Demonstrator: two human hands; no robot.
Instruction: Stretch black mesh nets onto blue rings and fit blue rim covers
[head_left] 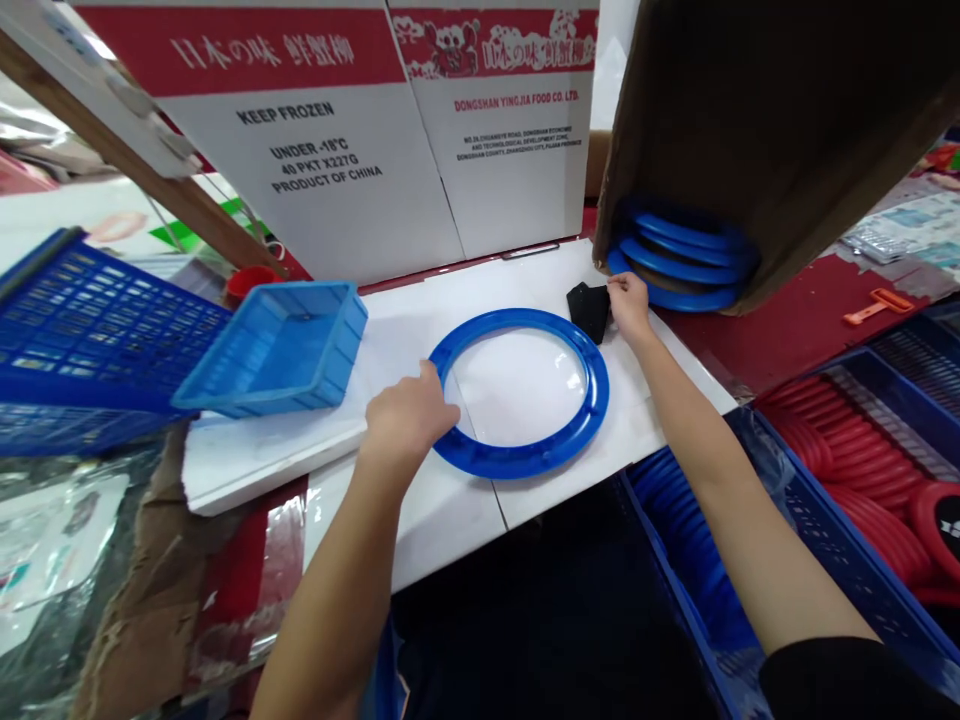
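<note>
A large blue plastic ring (529, 462) lies on the white board in front of me. My left hand (409, 415) is closed on the ring's left edge, with the thumb on its inner side. At the ring's upper right, my right hand (630, 305) pinches the right edge of a small angular black piece (589, 310), thin and flat in look. That piece lies beside the ring's upper right rim, and its exact kind is unclear. The fingertips of my right hand partly hide where they meet it.
Blue rings (682, 262) lie stacked in a tipped cardboard box (750, 120) at right. A shallow blue tray (341, 350) and blue basket (90, 330) stand left. White printed cardboard (337, 230) rises behind. Crates of red rings (862, 450) and blue rings (686, 520) sit lower right.
</note>
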